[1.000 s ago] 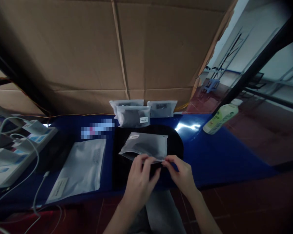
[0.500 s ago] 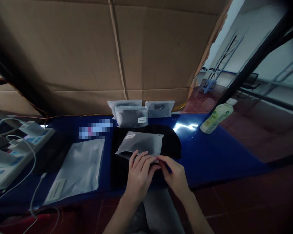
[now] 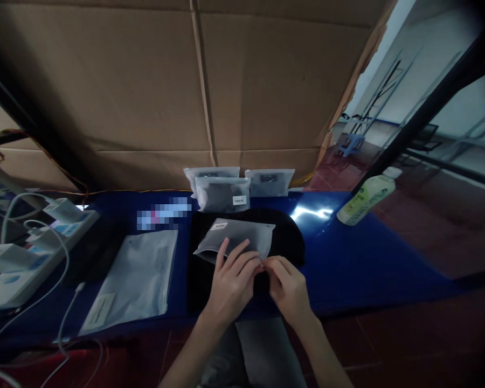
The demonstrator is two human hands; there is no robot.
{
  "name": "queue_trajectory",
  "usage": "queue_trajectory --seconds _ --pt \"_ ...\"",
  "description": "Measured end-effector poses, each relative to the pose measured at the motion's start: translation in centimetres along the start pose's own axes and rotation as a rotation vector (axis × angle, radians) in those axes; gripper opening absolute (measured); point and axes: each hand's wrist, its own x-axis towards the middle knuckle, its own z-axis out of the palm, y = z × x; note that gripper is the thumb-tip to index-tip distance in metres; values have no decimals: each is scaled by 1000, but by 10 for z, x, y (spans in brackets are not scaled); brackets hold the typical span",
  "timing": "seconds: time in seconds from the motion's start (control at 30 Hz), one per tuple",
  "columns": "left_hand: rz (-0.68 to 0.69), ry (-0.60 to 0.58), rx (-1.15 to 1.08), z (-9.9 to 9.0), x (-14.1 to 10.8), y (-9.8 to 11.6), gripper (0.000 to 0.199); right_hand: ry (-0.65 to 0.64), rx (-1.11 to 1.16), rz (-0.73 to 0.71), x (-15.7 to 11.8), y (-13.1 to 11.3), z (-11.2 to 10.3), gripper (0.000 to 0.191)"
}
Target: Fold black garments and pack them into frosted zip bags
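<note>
Pinching pouch (image 3: 246, 233) edge w/ fingers, L hand (image 3: 232, 281) (outer fingers fanned), R hand (image 3: 288, 286) curled just beside

– What have you counted?
– One middle pouch (image 3: 244, 234), three far pouches (image 3: 222, 196), one larger left pouch (image 3: 137, 277): five.
– And on those?
– Three visible labels (image 3: 240, 200).
– Next?
– One left hand (image 3: 232, 283), one right hand (image 3: 290, 288): two.
– The rest?
– One bottle (image 3: 366, 199) on the right, one power strip (image 3: 52, 245) on the left, one black mat (image 3: 291, 231), one far blue stool (image 3: 351, 144).
</note>
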Motion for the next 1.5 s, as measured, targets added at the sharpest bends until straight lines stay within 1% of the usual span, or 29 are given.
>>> queue_trajectory --seconds 0.1,0.23,0.3,0.4,0.5,0.57,0.63,0.73,0.87,0.9,0.97,1.03,1.1,1.2,1.23,1.3,1.37,1.43,1.5 --pt "-21 -1 28 -4 0 0 13 -35 8 0 3 -4 1 23" --pt "-41 10 49 -8 -3 -2 13 -26 16 2 7 -7 3 22" --pt "-39 19 65 -10 -2 -4 13 1 23 -6 9 -8 3 21" --pt "-39 30 108 -16 0 -8 11 78 40 -15 12 -7 -3 20" --pt "-46 43 172 -25 2 -17 12 186 44 9 15 -4 -15 17" --pt "-45 57 224 -31 1 -25 12 231 43 40 16 -1 -23 15" --pt "-33 56 273 -37 -2 -34 13 223 55 71 16 3 -28 13" --pt "-8 48 331 -45 -8 -46 15 200 95 114 13 10 -31 12" --pt "-12 121 383 -55 -15 -61 13 265 138 193 10 22 -31 10" --pt "-16 128 381 -56 -16 -63 13 259 153 206 10 25 -32 10" --pt "-18 112 353 -58 -19 -67 12 197 159 204 10 29 -35 9" --pt "-23 93 318 -58 -21 -69 12 132 109 162 12 28 -41 8" --pt "-44 93 297 -58 -22 -68 10 95 3 97 16 23 -47 6" --pt "-99 88 270 -56 -20 -62 7 60 -193 -24 24 7 -51 26" --pt "-119 87 255 -56 -19 -59 6 33 -253 -70 27 1 -49 29" --pt "-158 105 224 -53 -15 -53 5 -29 -341 -155 31 -9 -40 30" --pt "-214 136 185 -50 -13 -47 4 -71 -375 -199 36 -14 -28 31" --pt "-315 188 105 -46 -12 -39 13 -84 -382 -204 42 -12 -18 34" --pt "-422 211 7 -40 -15 -32 28 -85 -391 -196 52 -3 -16 36"
